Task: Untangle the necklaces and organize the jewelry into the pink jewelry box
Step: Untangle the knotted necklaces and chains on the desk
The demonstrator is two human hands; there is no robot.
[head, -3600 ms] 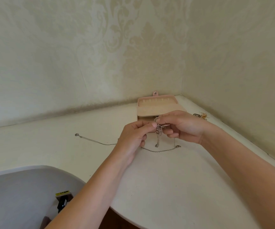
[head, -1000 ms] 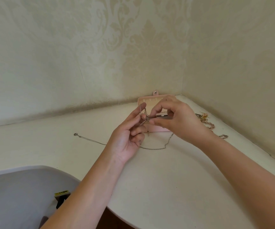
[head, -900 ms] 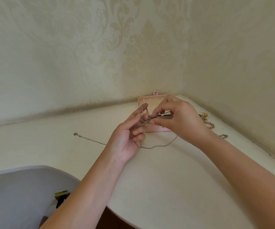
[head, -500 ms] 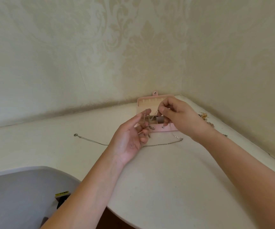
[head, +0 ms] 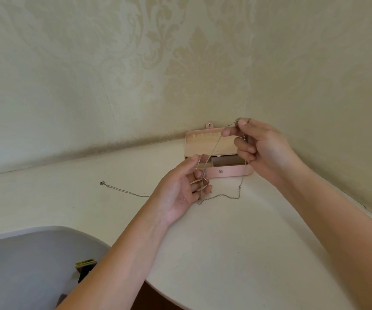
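We're mid-untangle: right hand (head: 263,148) pinches a chain (head: 214,147) high and taut, while left hand (head: 178,193) curls loosely round the knot (head: 204,180), just before the open box (head: 203,144). Next, we reckon: a gentle tug to free one strand.

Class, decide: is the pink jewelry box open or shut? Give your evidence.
Open: the pink jewelry box has its lid raised, showing the compartment inside.

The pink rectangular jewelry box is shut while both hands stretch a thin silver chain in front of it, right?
No. The head view shows the pink rectangular jewelry box open, its lid raised; the left hand and right hand do stretch the thin silver chain in front of it.
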